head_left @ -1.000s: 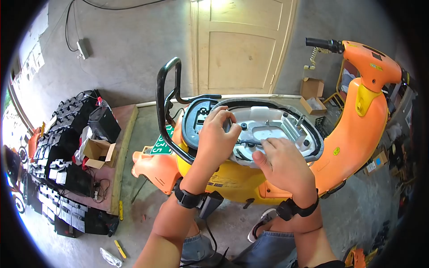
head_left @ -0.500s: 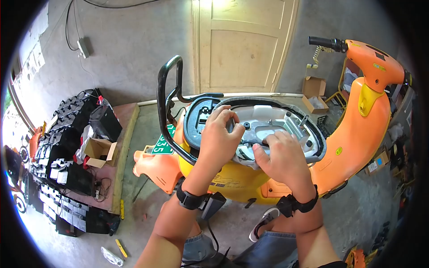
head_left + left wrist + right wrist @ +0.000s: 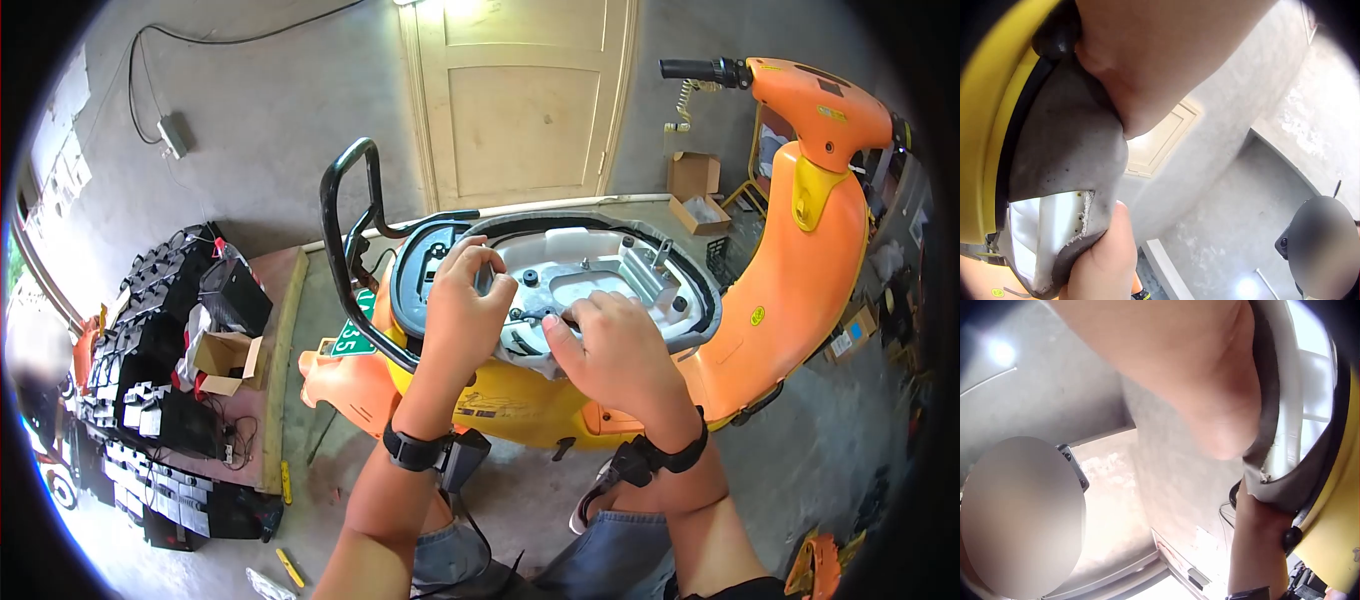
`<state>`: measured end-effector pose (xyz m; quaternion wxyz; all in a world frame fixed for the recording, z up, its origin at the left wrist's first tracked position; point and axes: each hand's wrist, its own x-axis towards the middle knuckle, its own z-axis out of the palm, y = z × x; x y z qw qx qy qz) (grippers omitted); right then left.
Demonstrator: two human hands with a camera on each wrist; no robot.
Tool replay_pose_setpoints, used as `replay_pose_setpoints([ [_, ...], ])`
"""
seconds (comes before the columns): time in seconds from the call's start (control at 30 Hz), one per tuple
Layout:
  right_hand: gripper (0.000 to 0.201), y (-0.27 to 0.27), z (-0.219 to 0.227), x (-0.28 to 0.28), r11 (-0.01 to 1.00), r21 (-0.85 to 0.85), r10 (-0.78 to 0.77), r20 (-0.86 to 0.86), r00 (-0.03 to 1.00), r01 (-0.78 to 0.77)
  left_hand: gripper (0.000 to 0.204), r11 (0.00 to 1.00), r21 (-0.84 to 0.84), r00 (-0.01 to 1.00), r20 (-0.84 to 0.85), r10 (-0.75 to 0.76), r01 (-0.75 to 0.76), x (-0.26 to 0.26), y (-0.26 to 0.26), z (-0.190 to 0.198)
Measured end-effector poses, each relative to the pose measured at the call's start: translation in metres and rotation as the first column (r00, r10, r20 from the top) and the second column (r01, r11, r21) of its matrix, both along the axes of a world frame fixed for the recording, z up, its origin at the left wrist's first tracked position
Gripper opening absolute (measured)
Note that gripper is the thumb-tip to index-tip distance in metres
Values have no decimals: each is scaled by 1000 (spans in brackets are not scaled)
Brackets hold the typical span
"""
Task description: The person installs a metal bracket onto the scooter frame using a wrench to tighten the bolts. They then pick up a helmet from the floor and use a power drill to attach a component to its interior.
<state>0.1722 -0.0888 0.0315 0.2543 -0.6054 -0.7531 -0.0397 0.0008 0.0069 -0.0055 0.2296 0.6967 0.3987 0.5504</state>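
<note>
An upturned scooter seat with a white plastic base lies on the yellow and orange scooter. Its loose grey cover wraps the near side, with a frayed cut edge beside the white plastic in the left wrist view. My left hand grips the cover at the near left of the seat, thumb and fingers curled. Farther right, my right hand pinches the same cover at the near rim, thumb toward the left. Fingertips of both hands are largely hidden behind the cover in the wrist views.
A black tube rack rises behind the seat, left of my left hand. Several black batteries and an open cardboard box stand on a low platform at left. A yellow-handled tool lies on the floor.
My right hand has shifted slightly left along the near rim, its thumb now nearer my left hand. The left hand keeps its hold. The head view has shifted a little.
</note>
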Motion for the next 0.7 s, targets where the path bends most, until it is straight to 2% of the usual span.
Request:
replay_pose_setpoints([
  [0.03, 40, 0, 0, 0, 1000, 3, -3, -3, 1000, 3, 19, 1000, -6, 1000, 6, 3, -3, 0, 0, 0],
  [0.13, 61, -1, -2, -1, 997, 82, 14, -68, 998, -8, 19, 1000, -16, 1000, 6, 7, -7, 0, -1, 1],
  [0.17, 65, -4, 6, 0, 997, -72, 15, -123, 992, -24, 19, 1000, -21, 1000, 1, 9, -9, -1, -1, 2],
  [0.2, 65, -3, 8, -2, 997, -75, 14, -126, 992, -24, 19, 1000, -24, 1000, -2, 9, -9, -1, -1, 1],
  [0.27, 69, 2, 11, -8, 969, -234, 67, -44, 997, -75, 20, 1000, -18, 1000, 5, 1, -1, -1, -1, 1],
  [0.3, 69, 2, 13, -14, 969, -235, 67, -45, 997, -76, 20, 1000, -20, 1000, 4, 2, -2, -1, 0, 0],
  [0.37, 66, 3, 17, -25, 973, -223, -42, 62, 997, 55, 19, 1000, -25, 1000, 11, -1, 2, -2, 1, -1],
  [0.47, 59, 6, 12, -27, 983, -155, -87, 72, 994, 98, 19, 1000, -11, 1000, -1, 1, -1, -2, -1, 1],
  [0.7, 44, 9, 8, -25, 985, -124, -117, 53, 992, 123, 20, 1000, -16, 1000, -16, -5, 5, -1, -1, 1],
])
